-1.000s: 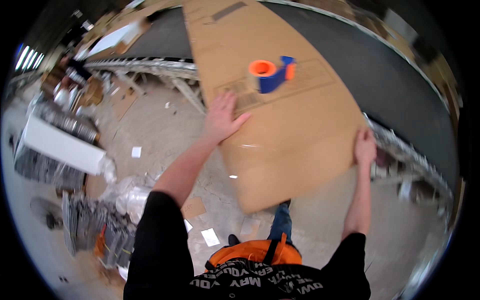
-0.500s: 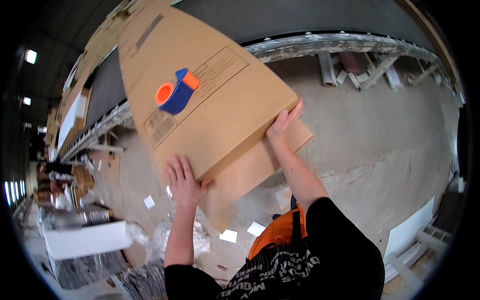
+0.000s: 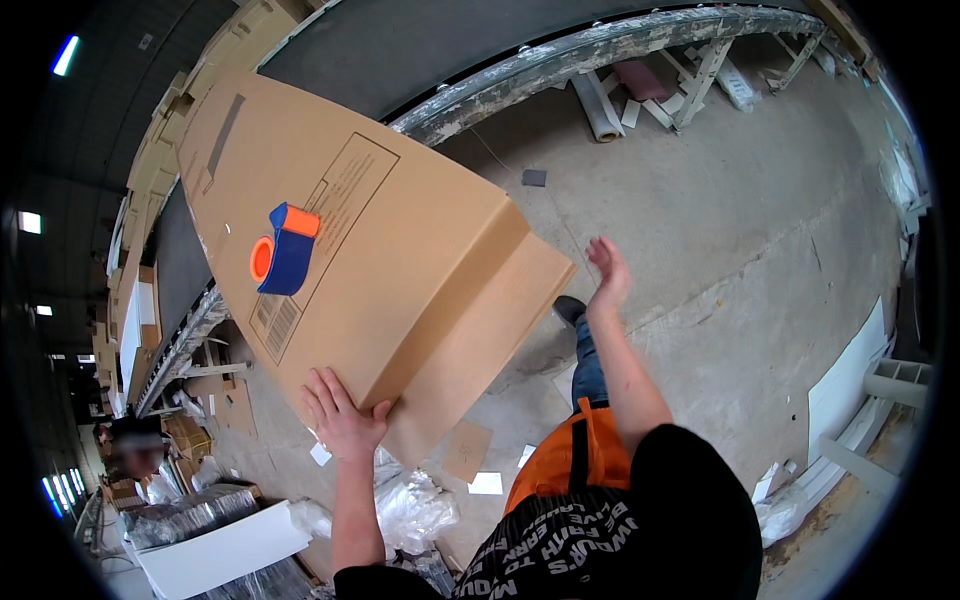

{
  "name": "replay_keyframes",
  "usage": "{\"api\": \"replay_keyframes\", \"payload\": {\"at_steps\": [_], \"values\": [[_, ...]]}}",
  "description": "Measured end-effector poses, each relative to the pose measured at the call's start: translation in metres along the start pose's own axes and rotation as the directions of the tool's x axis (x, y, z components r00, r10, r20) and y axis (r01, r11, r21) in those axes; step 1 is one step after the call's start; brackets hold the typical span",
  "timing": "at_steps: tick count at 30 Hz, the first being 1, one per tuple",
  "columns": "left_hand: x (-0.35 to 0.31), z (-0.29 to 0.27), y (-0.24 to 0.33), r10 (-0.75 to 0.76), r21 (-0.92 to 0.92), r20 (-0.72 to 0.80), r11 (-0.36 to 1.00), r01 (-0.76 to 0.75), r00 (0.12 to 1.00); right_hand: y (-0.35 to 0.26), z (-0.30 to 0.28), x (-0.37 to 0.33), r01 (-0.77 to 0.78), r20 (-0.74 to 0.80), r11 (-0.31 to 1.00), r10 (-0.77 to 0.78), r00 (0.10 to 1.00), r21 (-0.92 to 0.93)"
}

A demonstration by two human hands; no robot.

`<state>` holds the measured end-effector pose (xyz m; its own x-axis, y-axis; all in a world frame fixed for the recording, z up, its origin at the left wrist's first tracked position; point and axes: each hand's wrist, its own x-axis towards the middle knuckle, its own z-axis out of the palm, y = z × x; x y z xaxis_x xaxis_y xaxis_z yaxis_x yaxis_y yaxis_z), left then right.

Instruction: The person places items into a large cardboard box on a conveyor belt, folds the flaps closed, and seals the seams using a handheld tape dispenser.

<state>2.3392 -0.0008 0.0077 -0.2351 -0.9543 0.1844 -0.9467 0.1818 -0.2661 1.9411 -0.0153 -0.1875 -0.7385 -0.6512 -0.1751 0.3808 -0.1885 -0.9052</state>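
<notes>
While the left hand rests on the near corner of the cardboard box, fingers spread, the right hand is open beside the flap, touching nothing. The box extends over the conveyor edge, its near end overhanging the floor; a tape dispenser lies on top.

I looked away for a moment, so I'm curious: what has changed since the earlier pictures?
The right hand has let go of the cardboard box and is now in the air to its right. The box appears farther left, though the whole view has turned too. The left hand still rests on the box's near edge; the tape dispenser still lies on top.
</notes>
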Motion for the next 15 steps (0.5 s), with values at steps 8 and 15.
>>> {"api": "replay_keyframes", "payload": {"at_steps": [8, 15], "values": [[0.004, -0.006, -0.008, 0.041, -0.127, 0.034, 0.991, -0.036, 0.999, -0.037, 0.158, -0.045, 0.004, -0.264, 0.884, 0.136, 0.955, 0.468], [-0.011, -0.01, -0.002, 0.212, -0.095, -0.081, 0.971, -0.219, 0.974, -0.044, 0.176, -0.028, 0.357, -0.086, 0.912, -0.379, 0.921, -0.201]]}}
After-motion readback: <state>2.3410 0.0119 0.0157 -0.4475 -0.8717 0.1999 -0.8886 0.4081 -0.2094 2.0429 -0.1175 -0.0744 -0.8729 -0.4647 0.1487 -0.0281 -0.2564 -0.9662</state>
